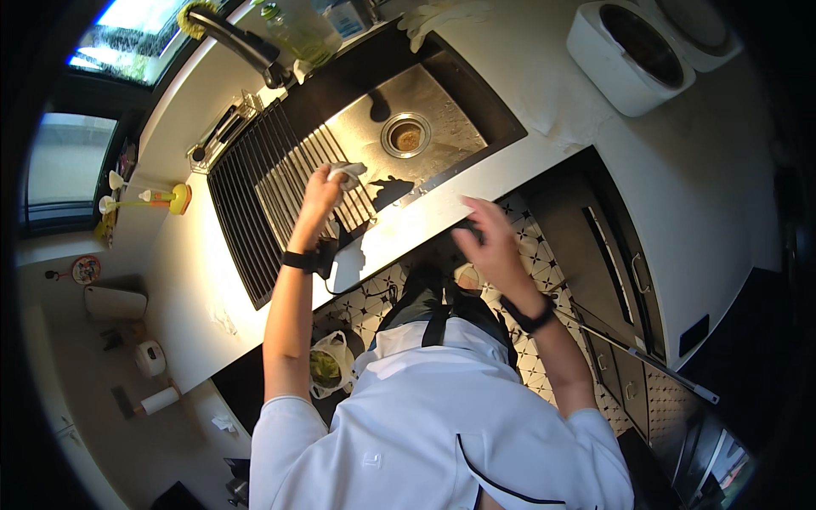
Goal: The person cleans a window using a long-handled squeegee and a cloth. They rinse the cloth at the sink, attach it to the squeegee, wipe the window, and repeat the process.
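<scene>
My left hand (324, 191) grips a crumpled whitish cloth or wipe (347, 174) above the slatted roll-up drying rack (245, 185). That rack covers the left part of the sink. To its right shows the wet steel basin (440, 108), with a round drain strainer (406, 135) holding brownish bits. My right hand (489, 236) is slightly blurred, its fingers spread and nothing in them, just in front of the white counter edge (408, 226). Each wrist wears a black band.
A black faucet (248, 48) rises behind the sink, beside a green-tinted bottle (299, 32). A white rice cooker (631, 57) stands open at back right. A bag of green scraps (328, 363) sits low at left. A long pole (644, 357) leans at right.
</scene>
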Available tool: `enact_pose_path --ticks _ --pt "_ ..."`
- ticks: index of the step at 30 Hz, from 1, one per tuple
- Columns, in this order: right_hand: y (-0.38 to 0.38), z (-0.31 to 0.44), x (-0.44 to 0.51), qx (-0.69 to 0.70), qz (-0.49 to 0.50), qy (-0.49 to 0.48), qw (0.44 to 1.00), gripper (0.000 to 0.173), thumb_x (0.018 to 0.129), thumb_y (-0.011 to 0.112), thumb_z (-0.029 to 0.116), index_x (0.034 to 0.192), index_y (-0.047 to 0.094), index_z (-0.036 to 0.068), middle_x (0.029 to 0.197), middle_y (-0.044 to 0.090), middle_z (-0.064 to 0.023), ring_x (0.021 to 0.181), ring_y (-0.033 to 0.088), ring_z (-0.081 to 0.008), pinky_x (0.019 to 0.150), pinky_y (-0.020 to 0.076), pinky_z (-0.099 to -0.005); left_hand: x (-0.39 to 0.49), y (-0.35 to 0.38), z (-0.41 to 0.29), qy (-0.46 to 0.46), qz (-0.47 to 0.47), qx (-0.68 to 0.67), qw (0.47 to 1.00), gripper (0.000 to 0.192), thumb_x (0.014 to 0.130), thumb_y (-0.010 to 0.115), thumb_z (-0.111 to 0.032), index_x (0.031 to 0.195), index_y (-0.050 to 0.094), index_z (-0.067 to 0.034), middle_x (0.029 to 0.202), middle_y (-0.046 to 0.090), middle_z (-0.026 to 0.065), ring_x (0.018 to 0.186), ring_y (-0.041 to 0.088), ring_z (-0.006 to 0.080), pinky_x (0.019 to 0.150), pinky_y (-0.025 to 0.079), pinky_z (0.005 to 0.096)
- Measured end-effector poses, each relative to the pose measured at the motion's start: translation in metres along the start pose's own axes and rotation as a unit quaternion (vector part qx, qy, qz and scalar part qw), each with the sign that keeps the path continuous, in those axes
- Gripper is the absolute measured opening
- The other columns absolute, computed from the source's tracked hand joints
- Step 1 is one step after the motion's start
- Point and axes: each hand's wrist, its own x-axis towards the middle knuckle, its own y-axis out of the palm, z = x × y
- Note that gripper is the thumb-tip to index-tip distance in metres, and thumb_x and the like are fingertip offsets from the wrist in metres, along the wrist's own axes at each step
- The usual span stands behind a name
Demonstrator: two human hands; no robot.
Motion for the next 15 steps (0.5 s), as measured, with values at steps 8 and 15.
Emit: enact_pose_path --ticks 8,15 --pt "0.167 0.016 0.062 0.03 0.077 0.027 0.996 0.057 0.093 0.06 0.029 0.142 0.044 0.004 0.137 0.045 -0.028 0.126 0.044 -0.0458 0.105 0.0388 -0.05 -0.056 0.03 0.044 0.166 0.055 0.159 0.972 0.064 0.084 0.066 -0.002 0.142 0.039 0.001 0.135 0.049 0.0173 0.126 0.048 0.0272 0.106 0.039 0.0414" --pt "0.181 0.004 0.046 -0.032 0.099 -0.155 0.982 0.039 0.085 0.062 0.002 0.124 0.057 -0.001 0.12 0.058 -0.0162 0.111 0.052 -0.0349 0.091 0.0491 -0.0414 -0.087 -0.018 0.032 -0.029 0.24 -0.231 0.942 0.064 0.091 0.051 -0.004 0.151 0.032 -0.001 0.135 0.052 0.0118 0.119 0.055 0.0205 0.098 0.047 0.0336"
